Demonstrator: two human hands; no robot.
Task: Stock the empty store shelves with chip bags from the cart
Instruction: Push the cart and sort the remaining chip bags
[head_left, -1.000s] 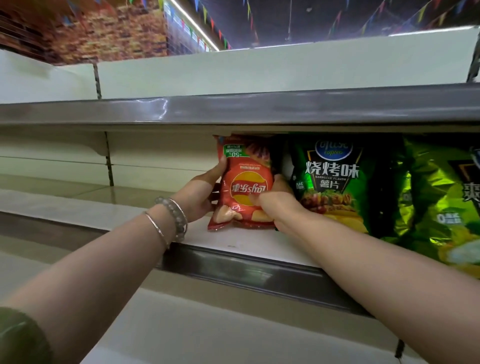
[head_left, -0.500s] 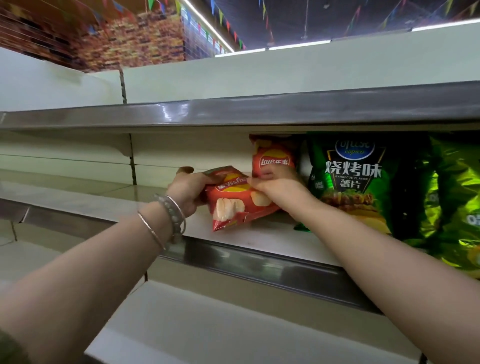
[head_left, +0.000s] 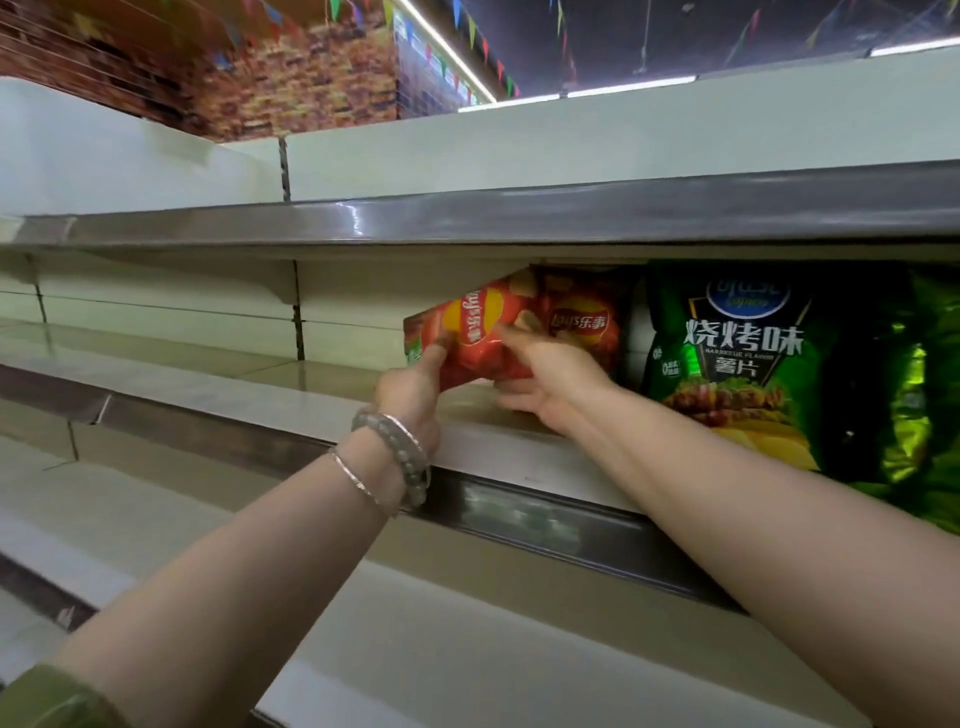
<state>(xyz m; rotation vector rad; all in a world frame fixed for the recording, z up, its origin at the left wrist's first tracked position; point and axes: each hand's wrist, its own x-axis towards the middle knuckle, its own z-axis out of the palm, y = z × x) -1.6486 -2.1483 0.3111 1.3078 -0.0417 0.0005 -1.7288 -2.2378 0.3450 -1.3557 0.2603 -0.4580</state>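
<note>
A small red chip bag (head_left: 470, 332) is tilted on its side above the middle shelf (head_left: 322, 410). My left hand (head_left: 413, 392) grips its lower left corner, thumb up on the front. My right hand (head_left: 545, 371) pinches the bag's right edge with thumb above and fingers below. Just behind it a second red chip bag (head_left: 584, 319) stands upright on the shelf. A large dark green barbecue chip bag (head_left: 743, 364) stands to the right of the red ones. The cart is out of view.
A shiny light green bag (head_left: 930, 395) fills the shelf's far right. The upper shelf's metal edge (head_left: 467, 218) hangs low over the bags. The middle shelf stretches bare to the left, and another shelf (head_left: 467, 649) juts out below my forearms.
The red bag has turned from upside down, through lying flat, to tilted sideways and higher. Both hands rose with it. The second red bag behind came into view.
</note>
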